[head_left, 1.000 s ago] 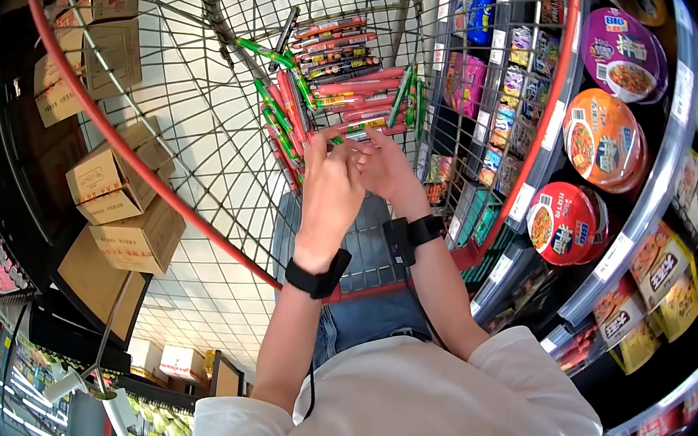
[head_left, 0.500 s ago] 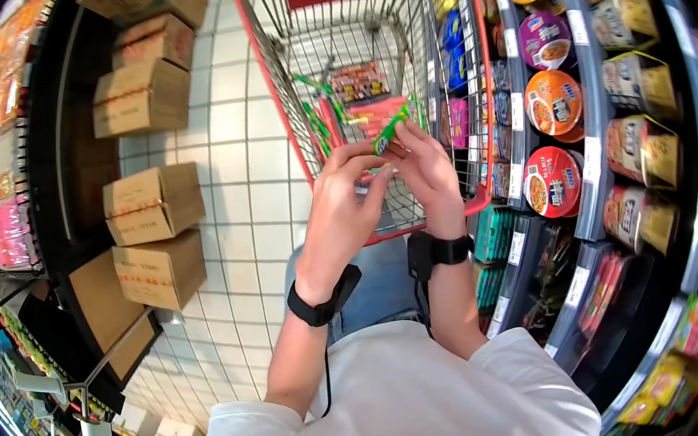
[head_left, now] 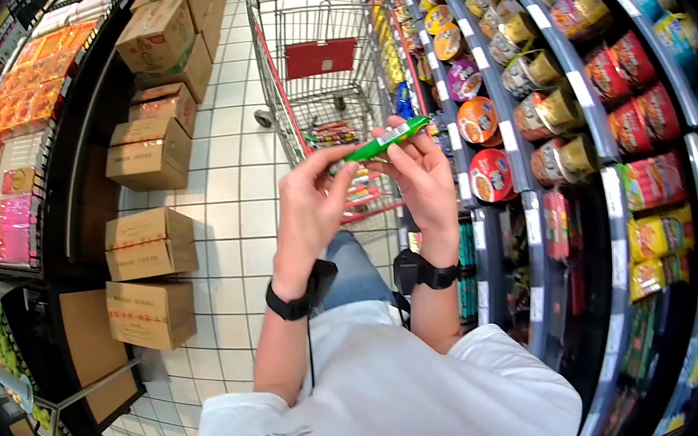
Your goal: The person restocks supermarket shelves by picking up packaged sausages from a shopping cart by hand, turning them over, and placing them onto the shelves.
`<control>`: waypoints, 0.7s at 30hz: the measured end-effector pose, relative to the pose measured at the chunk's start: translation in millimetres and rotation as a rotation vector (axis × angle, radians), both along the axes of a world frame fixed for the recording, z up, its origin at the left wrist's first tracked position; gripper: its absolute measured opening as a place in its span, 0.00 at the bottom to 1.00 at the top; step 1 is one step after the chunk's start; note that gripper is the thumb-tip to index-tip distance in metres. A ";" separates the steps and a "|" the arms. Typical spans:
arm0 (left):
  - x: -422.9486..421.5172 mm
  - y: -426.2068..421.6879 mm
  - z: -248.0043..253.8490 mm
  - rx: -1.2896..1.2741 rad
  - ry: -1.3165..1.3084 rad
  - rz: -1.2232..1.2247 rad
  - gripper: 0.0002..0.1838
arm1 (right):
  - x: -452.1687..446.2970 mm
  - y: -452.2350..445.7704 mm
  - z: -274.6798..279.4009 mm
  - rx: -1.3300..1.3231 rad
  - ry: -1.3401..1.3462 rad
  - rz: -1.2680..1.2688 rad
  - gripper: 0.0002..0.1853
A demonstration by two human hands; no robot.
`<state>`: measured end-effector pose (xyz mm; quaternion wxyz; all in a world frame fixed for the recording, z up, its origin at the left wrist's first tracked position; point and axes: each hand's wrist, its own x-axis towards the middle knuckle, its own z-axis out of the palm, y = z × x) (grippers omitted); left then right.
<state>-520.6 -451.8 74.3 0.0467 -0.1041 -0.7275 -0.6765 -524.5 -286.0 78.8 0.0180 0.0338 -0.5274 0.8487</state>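
Note:
A slim green packet (head_left: 387, 139) with a white barcode label is held up in front of my body, its right end slightly higher. My left hand (head_left: 314, 205) pinches the left end between thumb and fingers. My right hand (head_left: 423, 180) grips the right part, thumb on the near side and fingers behind. Both hands are above the near end of a metal shopping cart (head_left: 320, 57) with red edging. Inside the cart lies a bundle of dark and red packs (head_left: 332, 133); my hands partly hide other red and green packs.
Shelves with round noodle bowls (head_left: 475, 122) and bagged noodles (head_left: 637, 124) run along the right. Cardboard boxes (head_left: 151, 154) line the left side of the tiled floor (head_left: 233, 205). A display with orange and pink packages (head_left: 33, 89) stands farther left.
The green packet has turned from steeply tilted to nearly level, so its barcode now shows. The view has tilted up, and the cart now appears farther away.

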 end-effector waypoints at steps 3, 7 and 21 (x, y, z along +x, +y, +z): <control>12.0 -2.0 17.6 0.050 0.079 -0.007 0.10 | 25.4 7.1 13.7 0.046 0.014 -0.034 0.20; 29.0 -1.9 46.8 0.082 0.185 -0.084 0.11 | 51.2 10.5 45.5 0.105 0.112 -0.092 0.18; 115.7 45.4 103.6 0.195 0.368 -0.273 0.10 | 170.3 55.8 99.5 0.100 0.363 -0.159 0.15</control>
